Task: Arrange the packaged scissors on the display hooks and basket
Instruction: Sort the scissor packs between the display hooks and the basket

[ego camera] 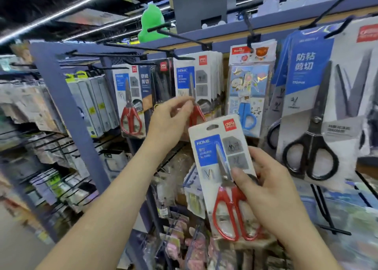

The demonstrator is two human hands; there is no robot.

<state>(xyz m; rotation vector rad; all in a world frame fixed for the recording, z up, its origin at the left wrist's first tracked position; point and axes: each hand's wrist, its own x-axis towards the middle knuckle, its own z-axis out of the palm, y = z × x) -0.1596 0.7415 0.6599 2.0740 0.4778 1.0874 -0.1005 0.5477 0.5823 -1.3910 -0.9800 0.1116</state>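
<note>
Scissors pack [206, 147], deli HOME, in right hand [270, 192], left hand [169, 122] pinching hung pack [204, 75]

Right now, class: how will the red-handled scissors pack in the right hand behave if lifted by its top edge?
The scissors pack probably stays stiff: its card stands flat though the right hand holds only its lower part. Likely bottom-heavy, since red handles sit low, and should hang straight.

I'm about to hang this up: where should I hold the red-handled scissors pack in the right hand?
Grip the red-handled scissors pack by its lower half, at the red handles, coming from its right edge, as the right hand does: thumb in front, fingers behind. That leaves the hang slot at the top free for hanging.
</note>
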